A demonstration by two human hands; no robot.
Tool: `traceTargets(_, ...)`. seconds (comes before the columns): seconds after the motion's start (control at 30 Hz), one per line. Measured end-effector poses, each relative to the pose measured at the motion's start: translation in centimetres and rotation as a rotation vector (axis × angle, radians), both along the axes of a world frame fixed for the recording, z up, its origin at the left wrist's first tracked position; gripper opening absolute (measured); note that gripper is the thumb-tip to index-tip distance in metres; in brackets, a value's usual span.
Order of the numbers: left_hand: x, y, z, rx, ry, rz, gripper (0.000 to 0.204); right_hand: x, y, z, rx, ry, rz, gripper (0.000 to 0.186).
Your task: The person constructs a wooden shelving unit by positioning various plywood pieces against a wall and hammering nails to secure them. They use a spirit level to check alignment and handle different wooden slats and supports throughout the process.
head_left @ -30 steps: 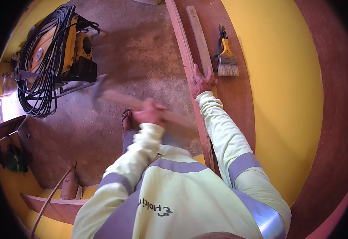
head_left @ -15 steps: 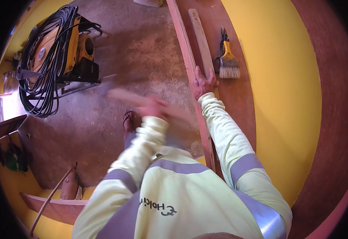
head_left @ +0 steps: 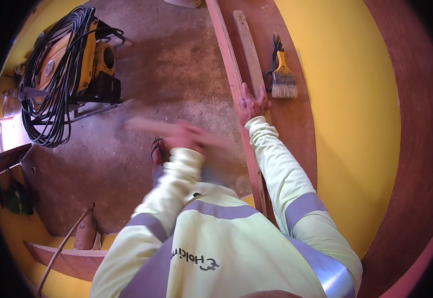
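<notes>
My left hand is closed around a pale wooden stick, held out over the floor left of a long reddish plank. Motion smears the stick, and its far end is too blurred to make out. My right hand lies with fingers spread on the long reddish plank, beside the near end of a narrow wooden batten. Just right of those fingers lies a wide paintbrush with a yellow handle and pale bristles. Dark-handled pliers or snips lie against the brush, partly hidden by it.
At the far left, a yellow-and-black machine stands on the floor, draped with coiled black cable. A yellow wall rises on the right. At lower left are a thin curved stick and a reddish-brown cylinder.
My left hand and the wooden stick have shifted slightly to the left, and the stick is still blurred. My right hand stays in place on the plank.
</notes>
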State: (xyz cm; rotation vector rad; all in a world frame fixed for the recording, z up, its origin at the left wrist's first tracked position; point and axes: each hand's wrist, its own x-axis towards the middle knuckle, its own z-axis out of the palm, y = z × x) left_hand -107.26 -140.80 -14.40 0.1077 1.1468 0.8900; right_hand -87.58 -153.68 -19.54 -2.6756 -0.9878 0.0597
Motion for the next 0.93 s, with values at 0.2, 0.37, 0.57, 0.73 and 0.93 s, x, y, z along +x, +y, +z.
traceTargets(0.2, 0.1, -5.0, -5.1, 0.226, 0.138, -1.049, 0.015, -0.2, -0.1, -0.3, -0.06, 0.034, 0.03, 0.05)
traceTargets(0.37, -4.9, 4.2, -2.0, 0.184, 0.159, -0.483, 0.015, -0.7, -0.6, 0.0, -0.013, 0.03, -0.017, 0.049)
traceTargets(0.57, 1.6, -6.5, -5.6, 0.06, 0.1, -0.604, 0.009, -0.3, -0.1, -0.2, 0.007, 0.001, 0.011, 0.047)
traceTargets(0.73, -1.6, -3.5, -3.1, 0.213, 0.199, -0.926, 0.016, 0.1, -0.8, -0.9, 0.003, 0.017, -0.015, 0.046)
traceTargets(0.93, -3.5, 3.1, -2.6, 0.068, -0.086, 0.041, 0.012, -0.1, -0.2, -0.8, 0.019, 0.017, -0.007, 0.046)
